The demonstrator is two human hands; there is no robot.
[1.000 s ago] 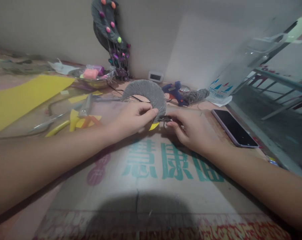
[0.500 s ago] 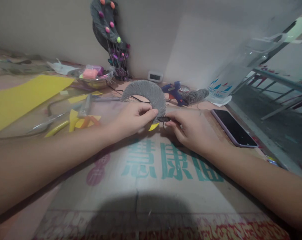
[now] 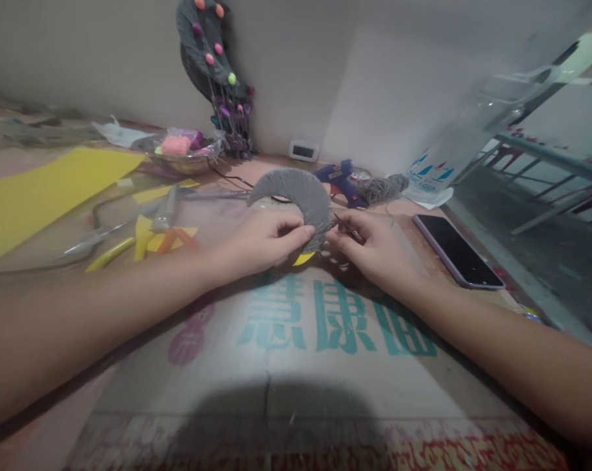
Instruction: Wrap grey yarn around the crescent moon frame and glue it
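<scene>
A crescent wrapped in grey yarn (image 3: 311, 195) is pinched near its lower end by my left hand (image 3: 272, 237), thumb on top. Bare yellow card (image 3: 304, 259) shows at that lower tip. Close against the crescent's right edge, my right hand (image 3: 369, 243) has thumb and fingers closed on a small dark strand of yarn (image 3: 345, 226). Part of the strand is hidden by the fingers. Both hands are just above a board printed with green characters (image 3: 276, 386).
Behind stand a blue glue gun (image 3: 339, 176), a yarn ball (image 3: 381, 190) and a small display (image 3: 304, 151). At right lie a phone (image 3: 457, 252) and a plastic cup (image 3: 437, 157). Leftward are yellow sheet (image 3: 55, 190), scissors (image 3: 92, 243), a bowl (image 3: 188, 163) and a decorated grey crescent (image 3: 205, 55).
The crescent has shifted slightly right and down with my left hand. My right hand has turned, and the dark strand now points up and left beside the crescent's edge.
</scene>
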